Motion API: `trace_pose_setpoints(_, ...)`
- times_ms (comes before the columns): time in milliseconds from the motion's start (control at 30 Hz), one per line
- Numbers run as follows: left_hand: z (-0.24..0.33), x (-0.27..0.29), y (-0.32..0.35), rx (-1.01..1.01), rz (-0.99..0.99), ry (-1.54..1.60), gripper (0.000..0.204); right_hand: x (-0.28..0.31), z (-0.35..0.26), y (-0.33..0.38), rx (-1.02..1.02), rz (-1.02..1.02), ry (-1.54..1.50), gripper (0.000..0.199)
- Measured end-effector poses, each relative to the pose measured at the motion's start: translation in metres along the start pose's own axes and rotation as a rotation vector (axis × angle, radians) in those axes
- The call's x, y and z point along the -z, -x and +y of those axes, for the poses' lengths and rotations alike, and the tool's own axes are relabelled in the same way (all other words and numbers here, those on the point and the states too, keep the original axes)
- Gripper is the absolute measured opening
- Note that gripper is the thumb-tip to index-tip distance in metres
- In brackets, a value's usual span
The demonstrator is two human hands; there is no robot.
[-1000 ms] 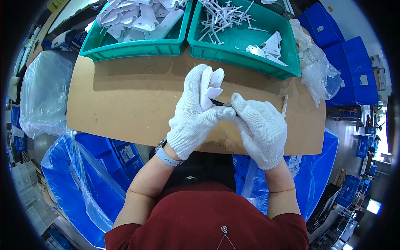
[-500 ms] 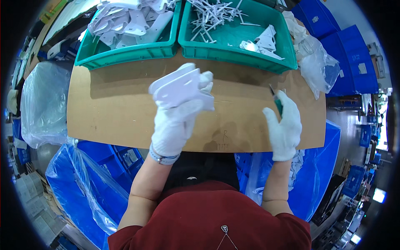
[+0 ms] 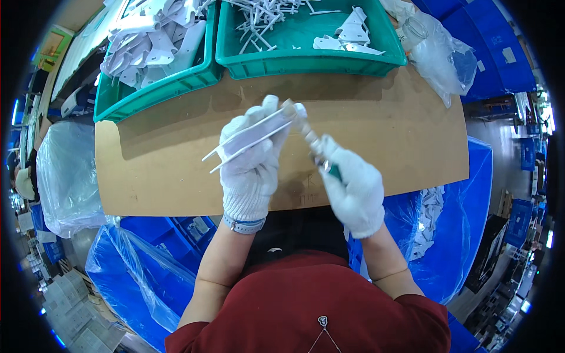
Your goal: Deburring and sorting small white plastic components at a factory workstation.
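Observation:
In front of me, my gloved left hand (image 3: 250, 176) is closed around a white plastic part (image 3: 254, 134) and holds it tilted above the table. The part has a channel shape with two long thin edges. My gloved right hand (image 3: 358, 194) grips a green-handled knife (image 3: 334, 171). Its front end is smeared by motion and reaches to the upper right end of the part, near my left fingertips. Whether the blade touches the plastic I cannot tell.
Beyond the brown tabletop (image 3: 412, 135) stand a green bin (image 3: 159, 88) of white parts and another green bin (image 3: 312, 63) with thin white sprues and several parts. Clear plastic bags (image 3: 438, 56) lie at the far right. Blue lined crates (image 3: 465, 206) flank me.
My right hand has brought the knife leftward to the white part. My left hand has turned the part so its long edges now show. The view has shifted slightly.

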State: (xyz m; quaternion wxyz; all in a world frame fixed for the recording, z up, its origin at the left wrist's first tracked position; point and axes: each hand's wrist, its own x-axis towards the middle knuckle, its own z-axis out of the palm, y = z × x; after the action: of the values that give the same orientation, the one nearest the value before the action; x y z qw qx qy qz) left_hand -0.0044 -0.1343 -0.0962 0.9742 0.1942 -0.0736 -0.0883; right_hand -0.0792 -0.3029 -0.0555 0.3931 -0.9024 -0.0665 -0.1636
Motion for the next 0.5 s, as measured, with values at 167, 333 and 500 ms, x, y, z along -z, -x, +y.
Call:
trace_pose_setpoints(167, -0.01, -0.004, -0.001, 0.005, 0.002, 0.012, 0.042, 0.008, -0.009, 0.008, 0.038, -0.082, 0.076, 0.05)
trace_pose_setpoints(333, -0.017, -0.018, 0.008, 0.191, 0.077, -0.093, 0.04, 0.062, 0.064, 0.005, -0.347, 0.175, 0.4, 0.035)
trace_pose_setpoints(500, -0.087, -0.069, 0.02, 0.679, 0.028, -0.181, 0.036, 0.143, 0.045, 0.017, -0.325, 0.704, 0.541, 0.034)
